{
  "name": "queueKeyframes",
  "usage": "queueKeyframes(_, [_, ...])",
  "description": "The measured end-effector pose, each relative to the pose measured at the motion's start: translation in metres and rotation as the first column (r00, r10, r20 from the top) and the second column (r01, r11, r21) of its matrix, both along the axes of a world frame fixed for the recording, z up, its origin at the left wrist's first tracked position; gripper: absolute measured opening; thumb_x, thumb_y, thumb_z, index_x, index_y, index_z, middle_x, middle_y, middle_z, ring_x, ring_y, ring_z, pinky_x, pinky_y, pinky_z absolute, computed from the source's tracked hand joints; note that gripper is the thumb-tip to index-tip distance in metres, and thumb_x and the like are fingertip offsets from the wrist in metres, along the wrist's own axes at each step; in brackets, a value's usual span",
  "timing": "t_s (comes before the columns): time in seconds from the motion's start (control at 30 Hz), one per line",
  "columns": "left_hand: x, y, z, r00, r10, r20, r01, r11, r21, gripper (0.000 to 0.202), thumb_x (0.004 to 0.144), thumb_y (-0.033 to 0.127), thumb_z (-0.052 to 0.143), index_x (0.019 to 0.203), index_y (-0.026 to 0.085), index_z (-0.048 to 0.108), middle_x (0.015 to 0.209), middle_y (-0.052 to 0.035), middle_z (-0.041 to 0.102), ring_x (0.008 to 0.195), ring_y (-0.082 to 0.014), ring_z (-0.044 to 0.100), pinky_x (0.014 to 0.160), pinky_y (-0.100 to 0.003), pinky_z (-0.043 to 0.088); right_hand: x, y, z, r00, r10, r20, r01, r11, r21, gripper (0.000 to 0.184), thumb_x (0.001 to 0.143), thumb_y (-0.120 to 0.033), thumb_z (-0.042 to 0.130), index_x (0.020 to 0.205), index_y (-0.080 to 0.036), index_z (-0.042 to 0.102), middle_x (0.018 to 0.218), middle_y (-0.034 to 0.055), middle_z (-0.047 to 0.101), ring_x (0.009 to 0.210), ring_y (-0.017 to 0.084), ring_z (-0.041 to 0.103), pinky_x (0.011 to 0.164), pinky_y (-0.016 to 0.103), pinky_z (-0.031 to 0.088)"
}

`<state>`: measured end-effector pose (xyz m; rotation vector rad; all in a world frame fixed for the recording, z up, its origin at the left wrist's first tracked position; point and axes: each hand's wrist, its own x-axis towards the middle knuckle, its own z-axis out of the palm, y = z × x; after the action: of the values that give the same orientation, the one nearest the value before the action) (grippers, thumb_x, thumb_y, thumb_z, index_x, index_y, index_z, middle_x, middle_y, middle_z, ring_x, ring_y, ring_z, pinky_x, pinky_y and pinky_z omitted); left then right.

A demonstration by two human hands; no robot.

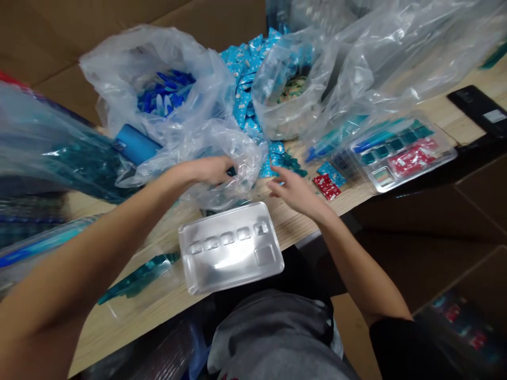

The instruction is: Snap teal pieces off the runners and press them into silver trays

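A clear plastic tray [229,248] with several small moulded pockets lies at the table's near edge, nothing in it. My left hand [212,170] reaches into the crumpled mouth of a clear plastic bag [233,153], fingers curled around the film or something inside; what it holds is hidden. My right hand [295,192] hovers just right of that bag, fingers spread, holding nothing, close to loose teal packets [287,161]. A red packet [327,186] lies just beyond its fingertips.
A filled tray [400,153] with blue, teal and red items sits at the right. Large clear bags hold dark blue pieces [166,92] and other parts [293,89]. Blue sachets [245,68] are heaped behind. A black phone [477,108] lies far right. Cardboard boxes surround the wooden table [154,309].
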<state>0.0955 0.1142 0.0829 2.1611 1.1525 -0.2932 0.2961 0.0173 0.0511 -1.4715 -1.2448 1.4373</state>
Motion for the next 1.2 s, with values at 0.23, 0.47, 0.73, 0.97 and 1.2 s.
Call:
queueKeyframes(0.23, [-0.045, -0.018, 0.075, 0.937, 0.210, 0.278, -0.271, 0.941, 0.201, 0.031, 0.075, 0.044, 0.059, 0.097, 0.022, 0.064, 0.086, -0.0035, 0.066, 0.076, -0.0217, 0.063, 0.079, -0.037, 0.053, -0.031, 0.000, 0.090, 0.811, -0.003, -0.585, -0.057, 0.995, -0.084, 0.030, 0.096, -0.038, 0.051, 0.111, -0.014, 0.060, 0.108, 0.0111, 0.065, 0.094, 0.017, 0.067, 0.088, 0.034, 0.056])
queueKeyframes(0.47, [-0.039, -0.051, 0.091, 0.896, 0.139, 0.421, -0.241, 0.950, 0.197, 0.068, 0.072, 0.048, 0.066, 0.133, 0.023, 0.053, 0.137, -0.0063, 0.058, 0.117, -0.0285, 0.058, 0.097, -0.039, 0.051, -0.097, 0.051, 0.084, 0.622, -0.181, -0.762, -0.232, 0.887, -0.400, 0.041, 0.104, -0.039, 0.020, 0.093, -0.016, 0.052, 0.081, 0.0047, 0.061, 0.063, 0.014, 0.060, 0.050, 0.025, 0.055])
queueKeyframes(0.73, [-0.042, -0.046, 0.090, 0.888, 0.123, 0.444, -0.266, 0.924, 0.275, 0.034, 0.084, 0.040, 0.053, 0.106, 0.020, 0.067, 0.103, -0.0068, 0.072, 0.092, -0.0236, 0.067, 0.086, -0.038, 0.054, -0.095, 0.044, 0.084, 0.545, -0.201, -0.814, -0.250, 0.888, -0.387, 0.035, 0.104, -0.033, 0.033, 0.076, -0.018, 0.049, 0.057, -0.0016, 0.053, 0.049, 0.010, 0.052, 0.037, 0.013, 0.036])
queueKeyframes(0.97, [-0.039, -0.033, 0.069, 0.766, 0.228, 0.601, -0.497, 0.803, 0.329, 0.020, 0.078, 0.026, 0.059, 0.097, 0.019, 0.062, 0.090, -0.0034, 0.067, 0.081, -0.0170, 0.063, 0.079, -0.031, 0.054, -0.097, 0.055, 0.083, 0.665, -0.111, -0.739, -0.188, 0.933, -0.308, 0.033, 0.103, -0.034, 0.038, 0.076, -0.018, 0.048, 0.057, -0.0039, 0.050, 0.046, 0.006, 0.049, 0.035, 0.011, 0.028])
queueKeyframes(1.2, [-0.046, -0.094, 0.082, 0.592, 0.222, 0.775, -0.556, 0.809, 0.193, 0.025, 0.084, 0.026, 0.065, 0.108, 0.022, 0.068, 0.098, -0.0020, 0.073, 0.083, -0.0141, 0.069, 0.080, -0.027, 0.058, -0.075, 0.015, 0.095, 0.690, 0.082, -0.719, -0.178, 0.982, -0.059, 0.002, 0.090, -0.016, 0.061, 0.089, -0.014, 0.062, 0.069, -0.0026, 0.059, 0.051, 0.004, 0.051, 0.036, 0.012, 0.031])
